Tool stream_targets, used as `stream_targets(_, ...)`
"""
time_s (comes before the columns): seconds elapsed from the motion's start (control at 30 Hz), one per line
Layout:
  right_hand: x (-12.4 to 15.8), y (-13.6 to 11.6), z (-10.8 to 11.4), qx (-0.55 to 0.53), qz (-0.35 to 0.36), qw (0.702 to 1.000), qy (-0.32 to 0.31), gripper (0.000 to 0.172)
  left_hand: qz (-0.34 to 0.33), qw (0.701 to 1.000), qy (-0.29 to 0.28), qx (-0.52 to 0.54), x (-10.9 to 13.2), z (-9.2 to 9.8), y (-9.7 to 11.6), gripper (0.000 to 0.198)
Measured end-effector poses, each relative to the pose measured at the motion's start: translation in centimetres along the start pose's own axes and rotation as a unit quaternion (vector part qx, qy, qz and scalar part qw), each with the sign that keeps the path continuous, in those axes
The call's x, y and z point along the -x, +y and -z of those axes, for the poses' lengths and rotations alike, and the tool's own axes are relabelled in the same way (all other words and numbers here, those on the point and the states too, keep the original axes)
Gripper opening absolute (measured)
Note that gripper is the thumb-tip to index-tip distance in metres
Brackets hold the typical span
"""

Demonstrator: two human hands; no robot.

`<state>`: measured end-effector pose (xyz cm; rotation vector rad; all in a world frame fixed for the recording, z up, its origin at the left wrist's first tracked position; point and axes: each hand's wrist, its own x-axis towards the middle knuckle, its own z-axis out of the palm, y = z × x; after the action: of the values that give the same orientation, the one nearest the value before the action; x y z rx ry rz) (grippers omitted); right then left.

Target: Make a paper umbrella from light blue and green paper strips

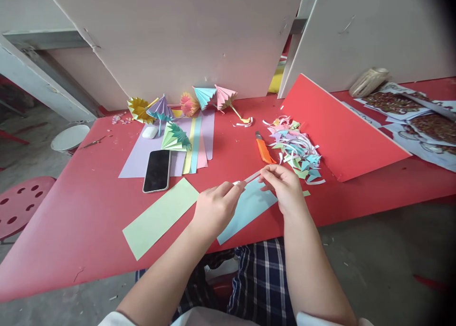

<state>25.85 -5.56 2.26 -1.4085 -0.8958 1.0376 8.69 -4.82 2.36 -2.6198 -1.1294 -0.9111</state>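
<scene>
Between my two hands a narrow pale paper strip [252, 176] is stretched. My left hand [219, 203] pinches its near left end, and the fingers of my right hand [283, 186] close on the other end. Under them a light blue paper rectangle [245, 209] lies on the red table, partly hidden by my hands. To the left is a light green paper rectangle [161, 218]. An orange utility knife [264, 148] rests just beyond my right hand, beside a heap of coloured paper scraps [295, 148].
Several folded paper umbrellas [204, 98] stand along the back of the table [89, 212]. A phone [157, 171] lies by stacked coloured sheets [135, 162]. On the right a red board [352, 131] leans up, with printed sheets [438, 148] behind it. A stool [26, 202] is at far left.
</scene>
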Motion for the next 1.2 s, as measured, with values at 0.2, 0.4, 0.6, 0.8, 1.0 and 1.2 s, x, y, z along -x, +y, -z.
stream_targets(0.2, -0.7, 2.4, 0.6, 0.068, -0.02, 0.997, 0.042, 0.025, -0.062, 0.99, -0.109, -0.065, -0.3, -0.8, 0.2, 0.031)
stream_targets(0.4, -1.5, 4.7, 0.5, 0.202, -0.056, 0.976, 0.05, 0.021, -0.089, 0.984, -0.128, -0.083, 0.2, -2.1, 0.4, 0.036)
stream_targets(0.6, -2.1, 5.5, 0.6, 0.384, 0.005, 0.919, 0.087, 0.019, -0.071, 0.985, -0.12, -0.098, 1.2, -3.5, 0.8, 0.039)
stream_targets(0.8, -2.5, 5.7, 0.2, 0.438, 0.008, 0.895, 0.087, 0.018, -0.047, 0.985, -0.128, -0.102, 1.6, -4.3, 0.7, 0.043)
stream_targets(1.0, -3.1, 6.0, 0.0, 0.465, -0.014, 0.88, 0.093, 0.016, -0.04, 0.982, -0.16, -0.097, 1.9, -4.9, 1.1, 0.044)
stream_targets(1.2, -3.3, 5.8, -0.2, 0.469, -0.028, 0.878, 0.086, 0.015, -0.02, 0.977, -0.192, -0.093, 1.7, -4.8, 0.9, 0.046)
